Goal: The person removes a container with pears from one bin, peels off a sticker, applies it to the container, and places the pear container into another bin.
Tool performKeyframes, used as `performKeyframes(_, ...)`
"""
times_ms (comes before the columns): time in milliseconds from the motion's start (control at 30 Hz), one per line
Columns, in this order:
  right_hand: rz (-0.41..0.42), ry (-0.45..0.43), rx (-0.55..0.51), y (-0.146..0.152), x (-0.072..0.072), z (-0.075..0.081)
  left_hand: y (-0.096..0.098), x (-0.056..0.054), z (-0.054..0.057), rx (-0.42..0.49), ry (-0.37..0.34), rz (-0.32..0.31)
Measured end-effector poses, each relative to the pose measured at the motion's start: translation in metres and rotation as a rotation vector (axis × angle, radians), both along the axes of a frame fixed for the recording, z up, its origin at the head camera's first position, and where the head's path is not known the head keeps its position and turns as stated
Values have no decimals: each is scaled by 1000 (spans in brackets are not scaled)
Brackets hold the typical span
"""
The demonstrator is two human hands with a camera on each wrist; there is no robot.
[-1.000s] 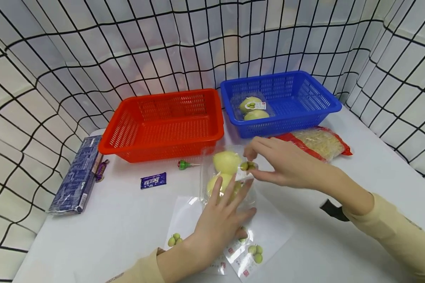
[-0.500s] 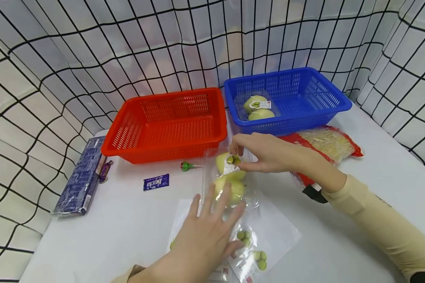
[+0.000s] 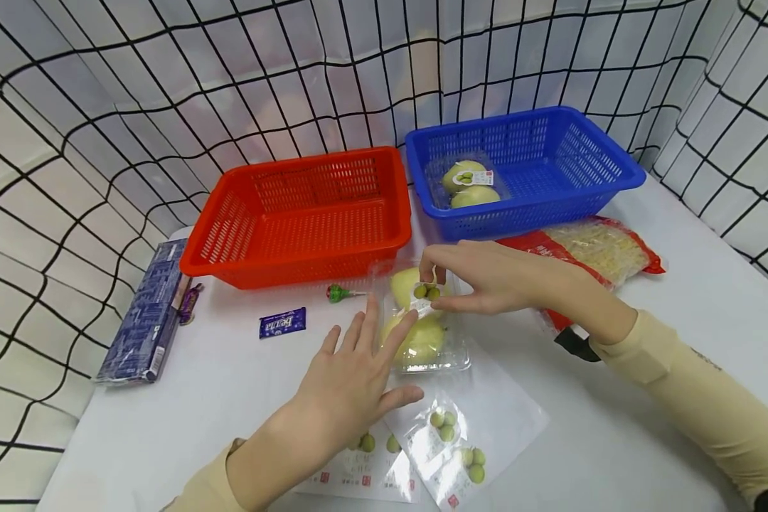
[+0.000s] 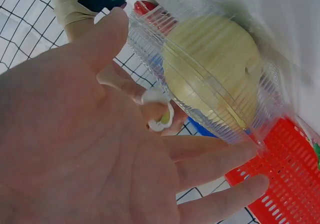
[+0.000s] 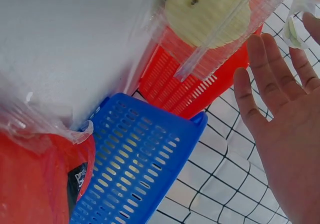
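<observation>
A clear plastic box [image 3: 448, 361] with pale yellow-green round fruit [image 3: 424, 343] sits mid-table. My right hand [image 3: 496, 276] pinches a sticker [image 3: 426, 293] printed with green fruit between thumb and fingers, over the box lid. The sticker curls at that hand in the right wrist view, as a bent white strip [image 5: 291, 33]. My left hand [image 3: 339, 391] is spread with straight fingers at the box's near left side. In the left wrist view its palm [image 4: 95, 129] faces the box wall; whether the fingertips touch it, I cannot tell. Sticker sheets [image 3: 505, 419] lie in front of the box.
Behind stand a red basket [image 3: 301, 270] and a blue basket [image 3: 537, 220] holding another labelled fruit box [image 3: 470, 186]. A red-and-clear bag [image 3: 595, 252] lies right. Leftward are a lollipop [image 3: 338, 293], a purple-blue wrapped bar [image 3: 283, 323], a small candy [image 3: 190, 304] and a dark blue pack [image 3: 144, 313].
My right hand has carried the sticker leftward from the box's right side to over the lid. My left hand has drawn back from the box's front and shifted left.
</observation>
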State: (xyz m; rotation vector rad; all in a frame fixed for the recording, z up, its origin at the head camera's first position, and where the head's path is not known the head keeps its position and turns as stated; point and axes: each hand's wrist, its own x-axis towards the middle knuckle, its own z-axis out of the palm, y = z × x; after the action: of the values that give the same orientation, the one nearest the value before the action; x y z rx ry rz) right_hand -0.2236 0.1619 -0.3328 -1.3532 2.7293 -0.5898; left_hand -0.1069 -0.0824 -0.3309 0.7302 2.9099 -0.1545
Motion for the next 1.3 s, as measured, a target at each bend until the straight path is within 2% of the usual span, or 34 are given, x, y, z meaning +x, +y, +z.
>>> performKeyframes(200,27,24,30,0,0,-1,1,0,2,13,-41,-6)
performKeyframes(400,26,81,65,0,2,-2,4,-1,1,11,-23,-22)
performKeyframes(500,13,94,89,1,3,-2,6,-1,1,-18,4,-26)
performKeyframes(633,-5,118,103,1,3,-3,7,-2,0,-73,90,-37)
performKeyframes(800,-97,242,64,-7,-5,-12,8,-3,-2,-82,136,-48)
performKeyframes(900,-171,291,28,-13,-11,-18,8,-4,-2,-100,174,-105)
performKeyframes(1000,-199,323,-14,-15,-14,-21,9,-6,-3,-120,197,-197)
performKeyframes(1133,-194,390,-48,-17,-14,-23,10,-8,-7,-108,225,-277)
performKeyframes(1233,-171,375,-78,-15,-15,-24,11,-10,-13,-72,284,-308)
performKeyframes(1300,-117,352,-116,-12,-14,-22,11,-11,-16,-41,302,-321)
